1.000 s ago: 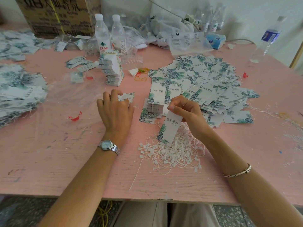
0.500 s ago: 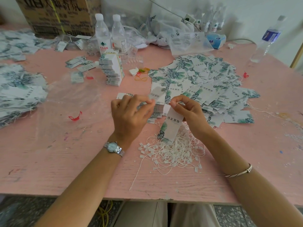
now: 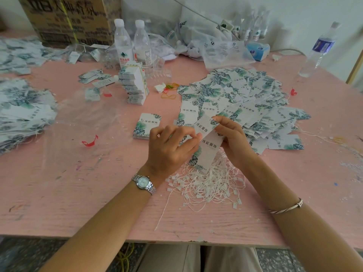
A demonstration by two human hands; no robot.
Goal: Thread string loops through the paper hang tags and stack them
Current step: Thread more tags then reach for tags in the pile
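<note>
- Two hang tags [image 3: 209, 152], overlapping, are held above the counter [image 3: 78, 183], over the string loops [image 3: 208, 183].
- Left hand [image 3: 169, 148] grip pinches their near edge; right hand [image 3: 235, 142] grip pinches the far side.
- Judged light, stiffish card that creases easily; take hold by the edges near the top.

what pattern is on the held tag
White hang tag with green leaf print, dark lettering; head view.

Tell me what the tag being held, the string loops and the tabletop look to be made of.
Hang tag: stiff printed card, matte; it hangs flat and unbent, held at the top. String loops: thin white cord, probably cotton or polyester, with small white plastic-looking clasps. Table: wood board painted pink, grain showing, paint scuffed.
</note>
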